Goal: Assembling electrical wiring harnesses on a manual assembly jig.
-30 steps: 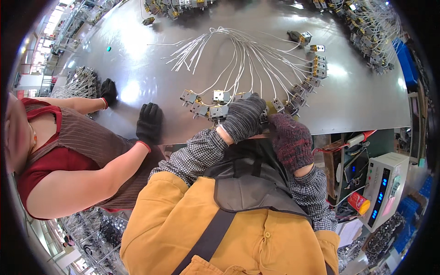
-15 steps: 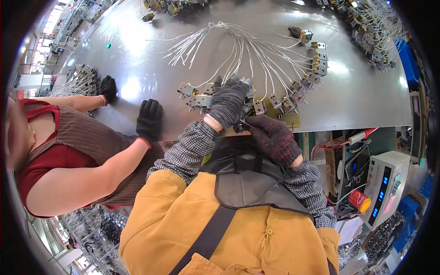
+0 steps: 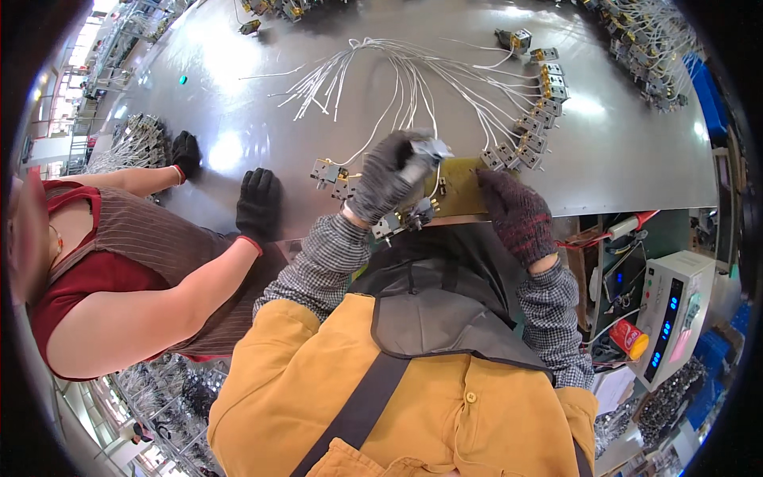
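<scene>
Tabletop (image 3: 628, 171), left hand (image 3: 388, 181) gripping metal unit (image 3: 431, 149), right hand (image 3: 518, 219) by board (image 3: 461, 181)

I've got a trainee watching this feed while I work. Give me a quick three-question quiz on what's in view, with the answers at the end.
1. Multiple choice: which hand holds a small metal box? (a) right, (b) left, (c) neither.
2. True or false: the co-worker wears black gloves.
3. Fill the gap: the pale machine with the blue display stands on the ____ side of the picture.

Key:
1. b: the left hand.
2. True.
3. Right.
</scene>
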`<state>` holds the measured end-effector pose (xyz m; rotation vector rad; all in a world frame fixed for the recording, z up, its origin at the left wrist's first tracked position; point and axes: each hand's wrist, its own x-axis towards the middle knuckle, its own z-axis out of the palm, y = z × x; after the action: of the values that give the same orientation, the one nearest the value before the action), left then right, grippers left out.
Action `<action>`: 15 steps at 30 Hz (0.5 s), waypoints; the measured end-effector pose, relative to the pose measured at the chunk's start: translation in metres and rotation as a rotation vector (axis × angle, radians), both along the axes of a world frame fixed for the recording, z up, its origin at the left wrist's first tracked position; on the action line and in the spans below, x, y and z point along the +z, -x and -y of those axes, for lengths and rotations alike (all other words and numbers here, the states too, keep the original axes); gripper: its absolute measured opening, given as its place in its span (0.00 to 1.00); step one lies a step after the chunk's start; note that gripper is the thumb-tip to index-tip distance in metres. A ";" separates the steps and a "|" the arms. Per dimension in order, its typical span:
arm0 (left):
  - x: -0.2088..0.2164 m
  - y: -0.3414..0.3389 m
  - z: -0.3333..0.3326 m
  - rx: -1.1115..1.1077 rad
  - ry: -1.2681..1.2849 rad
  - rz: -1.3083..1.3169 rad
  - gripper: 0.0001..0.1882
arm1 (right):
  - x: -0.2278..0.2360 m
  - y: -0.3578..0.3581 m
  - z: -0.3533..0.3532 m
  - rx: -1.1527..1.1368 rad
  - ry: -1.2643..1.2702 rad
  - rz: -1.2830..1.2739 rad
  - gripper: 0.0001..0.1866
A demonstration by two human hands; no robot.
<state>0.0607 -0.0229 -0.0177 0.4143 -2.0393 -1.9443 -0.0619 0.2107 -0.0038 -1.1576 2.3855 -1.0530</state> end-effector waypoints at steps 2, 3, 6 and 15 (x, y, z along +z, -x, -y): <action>-0.002 0.000 0.006 -0.160 0.223 0.128 0.22 | 0.000 0.003 0.004 -0.007 -0.005 -0.023 0.14; -0.002 -0.001 0.008 -0.172 0.156 0.194 0.24 | 0.000 0.004 0.007 -0.015 -0.005 -0.049 0.13; 0.000 -0.004 0.017 -0.251 0.068 0.284 0.23 | -0.006 0.005 0.008 -0.019 -0.006 -0.076 0.13; 0.012 0.004 0.021 -0.377 0.307 0.348 0.23 | -0.002 0.000 0.003 0.006 0.017 0.024 0.15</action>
<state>0.0571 -0.0442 -0.0060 0.3317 -2.7622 -1.7981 -0.0623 0.2079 -0.0053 -1.1506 2.3580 -1.0806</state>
